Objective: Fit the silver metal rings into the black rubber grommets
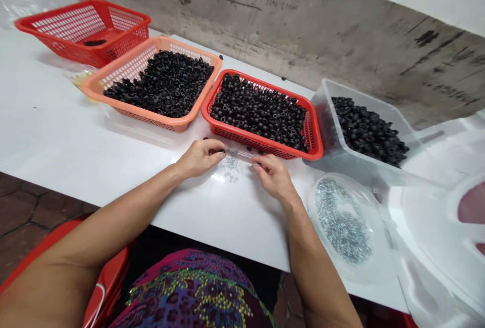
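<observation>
My left hand (200,158) pinches one end of clear plastic strip (240,152), right hand (273,179) other end; hands apart. Small metal rings (230,166) loose below. Black rubber beads (257,111) heaped in red basket (319,136); more rings in clear dish (341,222).

Black beads (261,113) are held in a red lattice basket (316,138) beyond the right hand (275,179); silver rings (341,222) are heaped to its right, and a purple, gold-patterned cloth (193,287) is seen below it.

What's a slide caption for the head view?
Left hand and right hand hold clear plastic strip above metal bits, beside red basket.
</observation>
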`<state>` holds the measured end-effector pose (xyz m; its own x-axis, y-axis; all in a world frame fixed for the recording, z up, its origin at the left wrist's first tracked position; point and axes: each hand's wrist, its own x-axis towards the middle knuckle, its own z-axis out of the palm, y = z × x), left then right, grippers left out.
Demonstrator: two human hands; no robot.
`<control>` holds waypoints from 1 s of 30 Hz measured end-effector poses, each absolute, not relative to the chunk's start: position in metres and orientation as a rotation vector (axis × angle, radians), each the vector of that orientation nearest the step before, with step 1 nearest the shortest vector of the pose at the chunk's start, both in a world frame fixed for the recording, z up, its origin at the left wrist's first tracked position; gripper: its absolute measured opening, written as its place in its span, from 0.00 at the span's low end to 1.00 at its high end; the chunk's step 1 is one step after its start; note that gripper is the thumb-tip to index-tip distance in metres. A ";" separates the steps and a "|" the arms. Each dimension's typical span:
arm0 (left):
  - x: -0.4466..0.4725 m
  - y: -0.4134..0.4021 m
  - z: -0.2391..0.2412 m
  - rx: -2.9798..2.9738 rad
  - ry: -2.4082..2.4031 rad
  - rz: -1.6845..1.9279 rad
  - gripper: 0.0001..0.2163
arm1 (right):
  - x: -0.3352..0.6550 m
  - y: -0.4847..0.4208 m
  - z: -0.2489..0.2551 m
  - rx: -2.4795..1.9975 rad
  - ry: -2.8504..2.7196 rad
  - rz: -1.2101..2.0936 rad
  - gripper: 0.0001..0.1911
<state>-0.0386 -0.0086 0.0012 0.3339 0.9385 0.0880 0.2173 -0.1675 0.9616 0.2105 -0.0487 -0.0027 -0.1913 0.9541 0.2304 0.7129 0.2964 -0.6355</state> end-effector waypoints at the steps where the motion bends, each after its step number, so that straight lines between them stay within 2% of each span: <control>1: -0.038 -0.008 0.001 1.586 1.051 0.942 0.08 | 0.213 -0.047 -0.004 -1.539 -1.973 0.532 0.10; 8: -0.038 -0.008 0.005 1.392 1.025 1.007 0.07 | 0.206 -0.046 -0.016 -1.526 -2.059 0.500 0.13; 13: -0.038 -0.009 0.011 1.213 1.053 0.957 0.11 | 0.193 -0.050 -0.013 -1.467 -2.144 0.413 0.14; 21: -0.038 -0.009 0.007 1.182 1.006 0.912 0.12 | 0.192 -0.064 0.012 -1.430 -2.408 0.582 0.04; 27: -0.037 -0.009 0.004 1.287 0.965 0.864 0.10 | 0.186 -0.063 0.002 -1.444 -2.444 0.533 0.11; 30: -0.035 -0.010 0.001 1.327 0.902 0.872 0.10 | 0.188 -0.061 0.000 -1.505 -2.399 0.521 0.11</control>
